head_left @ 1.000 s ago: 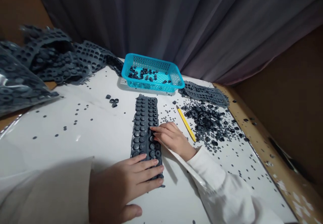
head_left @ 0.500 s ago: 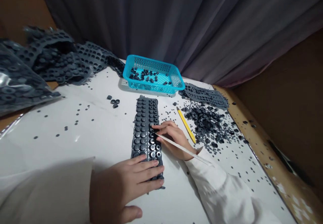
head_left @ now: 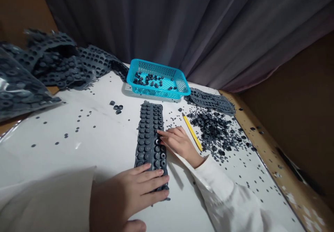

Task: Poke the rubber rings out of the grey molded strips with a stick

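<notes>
A long dark rubber strip [head_left: 150, 127] studded with round parts lies lengthwise on the white table [head_left: 104, 145]. My left hand [head_left: 130, 193] lies flat on its near end, fingers stretched out, pressing it down. My right hand [head_left: 179, 141] rests at the strip's right edge near its middle, fingers pinched at the round parts. A thin white stick under that hand runs back along my wrist, mostly hidden. Both sleeves are white.
A turquoise basket [head_left: 180, 91] with several black rubber rings stands behind the strip. A yellow pencil [head_left: 191, 131] and a heap of loose black rings [head_left: 214, 129] lie to the right. Emptied rubber sheets pile up at the far left [head_left: 57, 64] and far right [head_left: 211, 99].
My right hand has shifted slightly up the strip's edge; more ring holes show open below it. The white stick, plain half a second ago, is mostly hidden again. My left hand holds still.
</notes>
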`<state>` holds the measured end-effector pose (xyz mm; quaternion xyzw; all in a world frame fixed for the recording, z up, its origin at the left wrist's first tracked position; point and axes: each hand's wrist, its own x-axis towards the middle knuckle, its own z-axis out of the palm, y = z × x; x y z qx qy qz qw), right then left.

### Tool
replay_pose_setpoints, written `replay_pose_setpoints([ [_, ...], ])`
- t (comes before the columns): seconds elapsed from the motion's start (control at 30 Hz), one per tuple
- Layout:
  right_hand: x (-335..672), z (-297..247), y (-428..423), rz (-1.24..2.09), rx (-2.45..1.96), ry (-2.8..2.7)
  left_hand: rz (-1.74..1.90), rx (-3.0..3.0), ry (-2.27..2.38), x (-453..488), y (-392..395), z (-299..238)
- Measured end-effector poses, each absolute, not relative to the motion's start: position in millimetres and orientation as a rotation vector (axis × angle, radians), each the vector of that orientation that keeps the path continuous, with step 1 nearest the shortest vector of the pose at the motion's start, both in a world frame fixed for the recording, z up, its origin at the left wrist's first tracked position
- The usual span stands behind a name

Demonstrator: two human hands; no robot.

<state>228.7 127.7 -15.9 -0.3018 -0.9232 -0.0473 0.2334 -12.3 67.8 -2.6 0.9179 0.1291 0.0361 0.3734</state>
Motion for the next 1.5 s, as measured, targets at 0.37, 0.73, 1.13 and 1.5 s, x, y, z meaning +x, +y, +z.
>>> replay_pose_setpoints([
  [0.37,231,-12,129,0.094,-1.336,-2.002,0.111,2.345,0.340,-12,68,-1],
  [0.73,221,-14,127,0.495,-1.130,-2.160,0.096,2.333,0.320,-11,70,-1],
  [1.13,224,-6,129,0.416,-1.045,-2.276,0.170,2.330,0.329,-13,66,-8],
  [1.5,224,-14,140,0.030,-1.047,-2.436,0.118,2.300,0.329,-12,69,1],
])
